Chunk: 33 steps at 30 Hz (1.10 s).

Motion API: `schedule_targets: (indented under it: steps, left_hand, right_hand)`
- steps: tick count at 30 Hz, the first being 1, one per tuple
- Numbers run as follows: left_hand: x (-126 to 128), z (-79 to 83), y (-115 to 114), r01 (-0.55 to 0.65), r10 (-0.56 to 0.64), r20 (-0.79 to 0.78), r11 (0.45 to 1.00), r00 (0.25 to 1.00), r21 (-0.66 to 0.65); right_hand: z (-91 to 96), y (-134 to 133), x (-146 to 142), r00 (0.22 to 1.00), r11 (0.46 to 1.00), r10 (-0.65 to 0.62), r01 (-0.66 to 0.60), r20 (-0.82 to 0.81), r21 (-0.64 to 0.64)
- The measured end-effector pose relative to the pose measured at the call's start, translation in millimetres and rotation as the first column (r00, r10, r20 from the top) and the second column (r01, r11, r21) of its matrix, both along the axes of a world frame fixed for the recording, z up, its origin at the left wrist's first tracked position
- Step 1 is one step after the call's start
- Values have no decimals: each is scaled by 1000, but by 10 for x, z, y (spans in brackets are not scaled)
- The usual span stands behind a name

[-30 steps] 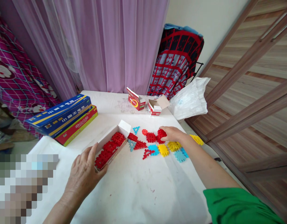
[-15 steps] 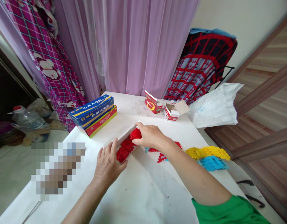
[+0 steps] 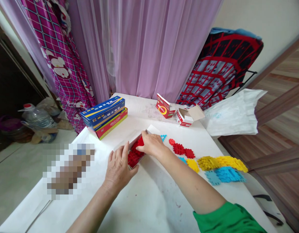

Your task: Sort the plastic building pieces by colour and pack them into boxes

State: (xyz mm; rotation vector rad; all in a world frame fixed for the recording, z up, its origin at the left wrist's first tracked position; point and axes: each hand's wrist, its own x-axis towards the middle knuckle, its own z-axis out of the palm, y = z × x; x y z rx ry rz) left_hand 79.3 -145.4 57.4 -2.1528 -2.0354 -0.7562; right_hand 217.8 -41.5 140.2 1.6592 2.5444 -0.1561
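Note:
A narrow white open box (image 3: 136, 141) lies slantwise on the table, with red toothed plastic building pieces (image 3: 134, 156) in it. My left hand (image 3: 119, 170) grips its near end, fingers along the far side and thumb by the near corner. At the other end, my right hand (image 3: 150, 144) is closed around red pieces between thumb and fingers, down in the box. Loose red pieces (image 3: 178, 149) lie right of the box. Stacks of yellow pieces (image 3: 230, 163) and blue pieces (image 3: 227, 174) lie further right, past my right forearm.
A blue box (image 3: 104, 111) sits on a red and yellow box (image 3: 112, 124) at the back left. Two small red boxes (image 3: 165, 108) stand open at the back. A white bag (image 3: 233, 113) hangs over the right edge. A pixelated patch covers something at the left.
The view has shifted, so the table things appear further right. My right hand sits lower into the box with the red pieces. More loose pieces show beyond my right forearm.

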Motion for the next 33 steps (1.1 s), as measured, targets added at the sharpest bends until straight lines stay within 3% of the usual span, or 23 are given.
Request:
schedule_targets:
  steps: [11, 15, 23, 27, 31, 33]
  left_hand:
    - [-72, -31, 19, 36, -34, 82, 999, 996, -30]
    - [-88, -27, 17, 37, -32, 109, 998, 994, -42]
    - [-56, 13, 11, 13, -9, 59, 998, 998, -61]
    - [-61, 36, 10, 8, -6, 15, 997, 1000, -74]
    - [-59, 59, 18, 5, -7, -29, 997, 1000, -71]
    - [-56, 62, 26, -1, -2, -45, 998, 999, -64]
  right_hand:
    - [33, -351, -100, 978, 994, 73, -88, -197, -66]
    - [113, -346, 36, 975, 996, 55, -70, -217, -62]
    - [265, -212, 695, 989, 998, -54, 49, -135, -40]
    - [239, 21, 1283, 974, 980, -199, 197, -109, -30]
    - [134, 306, 1970, 916, 918, -397, 397, 52, 14]
    - [40, 353, 2188, 896, 904, -418, 427, 148, -31]
